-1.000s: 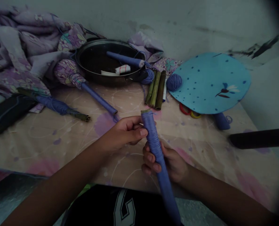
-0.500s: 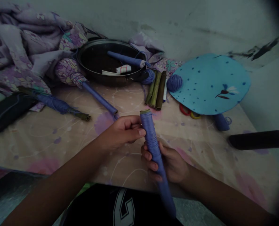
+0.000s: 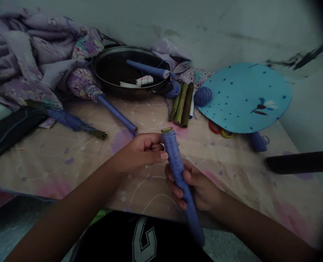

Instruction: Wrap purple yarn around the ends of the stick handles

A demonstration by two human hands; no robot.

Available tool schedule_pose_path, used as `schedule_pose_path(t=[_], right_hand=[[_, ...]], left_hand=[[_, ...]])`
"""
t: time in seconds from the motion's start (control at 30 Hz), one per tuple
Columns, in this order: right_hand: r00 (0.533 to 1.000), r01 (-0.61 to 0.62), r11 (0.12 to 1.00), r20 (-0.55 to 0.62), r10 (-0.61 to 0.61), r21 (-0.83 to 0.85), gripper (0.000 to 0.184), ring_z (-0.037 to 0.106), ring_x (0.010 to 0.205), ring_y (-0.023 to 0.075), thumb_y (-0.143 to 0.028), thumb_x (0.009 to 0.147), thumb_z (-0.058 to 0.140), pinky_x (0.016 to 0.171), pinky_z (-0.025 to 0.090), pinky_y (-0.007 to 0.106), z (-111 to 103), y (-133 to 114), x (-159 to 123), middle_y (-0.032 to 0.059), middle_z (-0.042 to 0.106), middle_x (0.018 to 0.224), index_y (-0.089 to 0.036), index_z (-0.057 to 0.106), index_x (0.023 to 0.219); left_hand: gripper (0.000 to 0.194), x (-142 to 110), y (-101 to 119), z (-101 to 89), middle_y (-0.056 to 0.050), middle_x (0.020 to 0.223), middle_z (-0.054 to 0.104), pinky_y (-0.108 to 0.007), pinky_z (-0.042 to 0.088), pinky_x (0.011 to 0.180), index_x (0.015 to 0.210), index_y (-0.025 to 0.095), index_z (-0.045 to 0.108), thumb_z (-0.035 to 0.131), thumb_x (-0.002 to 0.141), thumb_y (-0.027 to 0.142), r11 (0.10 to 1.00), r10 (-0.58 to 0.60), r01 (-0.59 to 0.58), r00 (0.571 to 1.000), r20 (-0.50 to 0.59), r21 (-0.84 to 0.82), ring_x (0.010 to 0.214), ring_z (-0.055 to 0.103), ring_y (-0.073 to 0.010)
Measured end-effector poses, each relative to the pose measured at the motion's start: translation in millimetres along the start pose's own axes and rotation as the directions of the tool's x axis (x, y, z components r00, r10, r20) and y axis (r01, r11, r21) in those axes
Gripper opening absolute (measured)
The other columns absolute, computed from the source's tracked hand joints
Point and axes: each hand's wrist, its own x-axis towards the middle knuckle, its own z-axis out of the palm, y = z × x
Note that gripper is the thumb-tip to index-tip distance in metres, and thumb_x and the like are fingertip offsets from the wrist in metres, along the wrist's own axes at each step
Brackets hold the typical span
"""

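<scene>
A hollow bamboo-like tube wound with blue-violet yarn (image 3: 173,147) stands tilted in front of me, its open end up and its lower end over my lap. My right hand (image 3: 192,183) wraps around its middle, fingers on the left side and thumb on the near right. At the upper end my left hand (image 3: 147,151) is closed in a pinch, its thumb against the tube's left side and its index finger reaching behind. Whether a strand lies between those fingers is hidden. Close under the rim, a short loose yarn end sticks out on the right.
Behind stand a dark pan (image 3: 109,83), bare tube pieces (image 3: 181,105), a yarn ball (image 3: 203,96) and a blue dotted fan-like board (image 3: 240,98). Leftward lie a yarn-wrapped rod (image 3: 117,114), a yarn-wound bundle (image 3: 68,118) and bunched floral cloth (image 3: 22,54). A dark bar (image 3: 297,162) juts in at right.
The tube has turned slightly, and the right hand's thumb and fingers have shifted on it. At far left, a yarn strand now curves across the table. My left hand keeps nearly the same place.
</scene>
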Motion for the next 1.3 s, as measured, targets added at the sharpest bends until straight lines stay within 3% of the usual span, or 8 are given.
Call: schedule_pose_path(t=[0.23, 0.4, 0.53, 0.7, 0.87, 1.07, 1.2, 1.3], right_hand=[[1.000, -0.002, 0.998, -0.025, 0.000, -0.060, 0.036, 0.057, 0.048, 0.0077, -0.048, 0.079, 0.064, 0.047, 0.048, 0.017, -2.5, 0.3, -2.0, 0.0004, 0.061, 0.063, -0.012, 0.061, 0.084], [0.996, -0.083, 0.995, 0.039, 0.081, 0.052, 0.038, 0.055, 0.045, 0.0066, -0.049, 0.076, 0.067, 0.054, 0.049, 0.023, -2.1, 4.4, -2.3, -0.0010, 0.062, 0.068, -0.013, 0.064, 0.089], [0.994, -0.105, 0.989, 0.038, 0.102, 0.108, 0.035, 0.055, 0.048, 0.0063, -0.045, 0.080, 0.066, 0.055, 0.051, 0.023, -0.3, 4.1, -1.9, -0.0003, 0.061, 0.069, -0.012, 0.064, 0.092], [0.997, 0.003, 1.000, -0.071, -0.003, 0.000, 0.031, 0.058, 0.062, 0.0106, -0.043, 0.080, 0.065, 0.045, 0.053, 0.022, 4.6, 2.5, -1.0, 0.0013, 0.058, 0.083, -0.017, 0.059, 0.095], [0.989, 0.054, 0.994, -0.134, -0.067, -0.098, 0.028, 0.057, 0.055, 0.0088, -0.039, 0.076, 0.071, 0.048, 0.051, 0.020, 7.1, 3.5, -3.1, -0.0005, 0.059, 0.072, -0.017, 0.058, 0.089], [0.996, -0.004, 1.000, -0.084, 0.005, 0.015, 0.031, 0.054, 0.049, 0.0069, -0.043, 0.083, 0.062, 0.051, 0.049, 0.021, -0.7, 5.2, -2.7, 0.0009, 0.062, 0.072, -0.013, 0.063, 0.092], [0.996, -0.033, 0.998, -0.076, 0.036, 0.044, 0.030, 0.055, 0.053, 0.0077, -0.042, 0.082, 0.064, 0.054, 0.051, 0.023, 0.6, 3.8, -1.8, 0.0009, 0.061, 0.074, -0.014, 0.062, 0.093], [0.997, -0.021, 1.000, -0.074, 0.021, 0.003, 0.031, 0.057, 0.060, 0.0096, -0.043, 0.081, 0.064, 0.050, 0.051, 0.022, 4.1, 2.1, -1.4, 0.0020, 0.058, 0.082, -0.016, 0.059, 0.095]], left_hand=[[0.026, 0.6, 2.4, -1.1, 0.007, 0.054, 0.039, -0.018, 0.023, 0.045, 0.086, 0.012, 0.063, 0.068, 0.073, 0.034, 0.998, 0.005, -0.004, 1.000, 0.009, -0.056, 0.048, 0.030, -0.0047], [0.038, 1.7, -0.4, 5.9, 0.004, 0.059, 0.048, -0.019, 0.030, 0.048, 0.090, 0.013, 0.064, 0.071, 0.068, 0.042, 0.992, -0.029, 0.036, 0.998, 0.059, -0.121, 0.052, 0.038, -0.0061], [0.039, 2.5, -5.1, 8.9, 0.004, 0.059, 0.049, -0.018, 0.028, 0.046, 0.091, 0.013, 0.064, 0.071, 0.068, 0.044, 0.985, -0.043, 0.048, 0.999, 0.033, -0.167, 0.049, 0.037, -0.0052], [0.037, 5.4, -9.7, 4.5, 0.005, 0.059, 0.049, -0.019, 0.035, 0.051, 0.084, 0.013, 0.061, 0.072, 0.066, 0.043, 0.992, 0.005, -0.012, 0.999, -0.054, -0.123, 0.053, 0.044, -0.0062], [0.039, 7.6, -7.8, 5.5, 0.003, 0.064, 0.054, -0.020, 0.039, 0.054, 0.078, 0.014, 0.057, 0.077, 0.060, 0.043, 0.986, 0.007, -0.014, 0.999, -0.041, -0.167, 0.057, 0.048, -0.0072], [0.037, 5.3, -9.1, 7.4, 0.008, 0.052, 0.039, -0.019, 0.015, 0.040, 0.089, 0.012, 0.059, 0.069, 0.071, 0.043, 0.979, -0.021, 0.022, 1.000, 0.005, -0.205, 0.043, 0.025, -0.0033], [0.039, 3.7, -8.8, 7.1, 0.009, 0.051, 0.034, -0.020, 0.012, 0.040, 0.098, 0.012, 0.060, 0.065, 0.074, 0.043, 0.976, -0.024, 0.034, 0.998, 0.053, -0.214, 0.043, 0.022, -0.0040], [0.036, 2.9, -7.2, 6.1, 0.007, 0.056, 0.041, -0.019, 0.017, 0.042, 0.096, 0.012, 0.060, 0.067, 0.074, 0.041, 0.983, -0.013, 0.020, 0.999, 0.041, -0.181, 0.045, 0.026, -0.0038]])
